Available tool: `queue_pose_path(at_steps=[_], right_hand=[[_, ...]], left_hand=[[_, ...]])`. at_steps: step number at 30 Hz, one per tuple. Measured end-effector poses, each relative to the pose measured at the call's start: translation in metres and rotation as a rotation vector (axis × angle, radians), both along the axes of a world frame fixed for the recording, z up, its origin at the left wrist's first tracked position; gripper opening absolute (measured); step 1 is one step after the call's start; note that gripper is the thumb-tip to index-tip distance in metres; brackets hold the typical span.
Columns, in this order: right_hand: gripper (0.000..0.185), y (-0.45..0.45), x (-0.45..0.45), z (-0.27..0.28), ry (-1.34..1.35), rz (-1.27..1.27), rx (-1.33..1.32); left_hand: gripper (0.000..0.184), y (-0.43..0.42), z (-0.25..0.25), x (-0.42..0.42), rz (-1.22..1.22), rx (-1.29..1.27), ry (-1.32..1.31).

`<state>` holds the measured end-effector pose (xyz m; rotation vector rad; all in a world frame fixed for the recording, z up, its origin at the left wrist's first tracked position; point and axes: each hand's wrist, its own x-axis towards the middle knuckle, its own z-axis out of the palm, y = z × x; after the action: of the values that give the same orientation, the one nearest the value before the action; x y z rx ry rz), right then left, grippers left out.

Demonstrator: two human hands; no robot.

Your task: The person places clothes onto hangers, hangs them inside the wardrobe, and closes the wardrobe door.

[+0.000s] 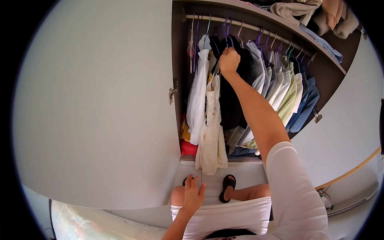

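Note:
My right hand (229, 61) reaches into the wardrobe, its fingers closed at the lower part of a purple hanger (229, 31) just below the rail. From that spot hangs a black garment (232, 100), partly covered by my hand and forearm. To its left are a cream dress (212, 136) and a long white garment (197, 96). Low in front of my lap, my left hand (194, 196) is open with fingers apart, holding nothing, below the cream dress's hem.
More clothes, such as a grey-white shirt (256, 64) and a denim jacket (306, 104), hang rightward along the rail (256, 27). Folded clothes (296, 10) lie on the upper shelf. A large white door (100, 100) stands at left. Red fabric (189, 148) sits at the wardrobe's bottom.

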<state>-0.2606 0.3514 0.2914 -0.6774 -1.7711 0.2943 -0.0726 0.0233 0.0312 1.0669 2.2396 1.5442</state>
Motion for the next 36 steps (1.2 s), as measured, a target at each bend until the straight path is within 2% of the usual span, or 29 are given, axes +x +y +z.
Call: queue_pose_path(at_steps=[1,5,7,12,17,19,20,22,23,24,26,28,29,31,34,35,36], right_hand=[[0.023,0.005,-0.004,-0.005,0.074,0.006,-0.008],[0.022,0.011,-0.013,0.005,0.018,-0.011,0.005],[0.022,0.008,-0.013,0.015,-0.138,0.021,-0.043],[0.027,0.0,-0.002,0.02,-0.272,-0.043,-0.19],[0.032,0.007,0.03,-0.013,-0.272,0.085,-0.177],[0.041,-0.005,0.05,-0.056,0.061,0.097,0.329],[0.044,-0.016,0.062,-0.082,0.081,0.253,0.185],[0.038,-0.028,0.085,-0.155,-0.019,0.382,-0.093],[0.038,-0.042,0.096,-0.184,-0.117,0.354,-0.302],[0.042,-0.034,0.099,-0.235,-0.225,0.255,-0.328],[0.059,-0.036,0.107,-0.288,-0.296,0.217,-1.061],[0.079,0.0,0.107,-0.363,-0.233,0.269,-1.543],[0.079,0.0,0.103,-0.365,-0.235,0.274,-1.543],[0.087,-0.002,0.086,-0.371,-0.298,-0.099,-1.457],[0.087,0.019,0.058,-0.38,-0.153,-0.035,-1.487],[0.072,0.053,0.048,-0.43,-0.06,0.273,-1.537],[0.072,0.061,0.036,-0.426,-0.06,0.273,-1.543]], left_hand=[[0.039,-0.002,0.0,0.0,-0.002,-0.004,0.01],[0.04,-0.005,-0.001,-0.001,0.003,-0.018,-0.022],[0.04,-0.005,-0.004,-0.001,0.004,-0.023,-0.03],[0.038,-0.002,-0.005,-0.002,-0.011,0.006,-0.037],[0.038,-0.005,-0.004,-0.01,0.003,-0.028,-0.053],[0.037,-0.009,-0.001,-0.015,0.042,-0.047,0.045],[0.037,-0.012,0.009,-0.018,0.034,-0.061,0.025],[0.036,-0.019,0.029,-0.026,0.033,-0.352,-0.154],[0.037,-0.02,0.012,-0.025,0.097,-0.266,0.013],[0.037,-0.023,0.006,-0.025,0.093,-0.275,0.009],[0.038,-0.026,-0.003,-0.025,0.164,-0.311,0.103],[0.038,-0.03,-0.013,-0.027,0.183,-0.323,0.143],[0.038,-0.03,-0.018,-0.028,0.204,-0.332,0.191],[0.038,-0.029,-0.023,-0.029,0.215,-0.365,0.177],[0.039,-0.028,-0.036,-0.026,0.224,-0.436,0.197],[0.039,-0.025,-0.039,-0.025,0.224,-0.467,0.228],[0.039,-0.021,-0.039,-0.026,0.223,-0.473,0.229]])
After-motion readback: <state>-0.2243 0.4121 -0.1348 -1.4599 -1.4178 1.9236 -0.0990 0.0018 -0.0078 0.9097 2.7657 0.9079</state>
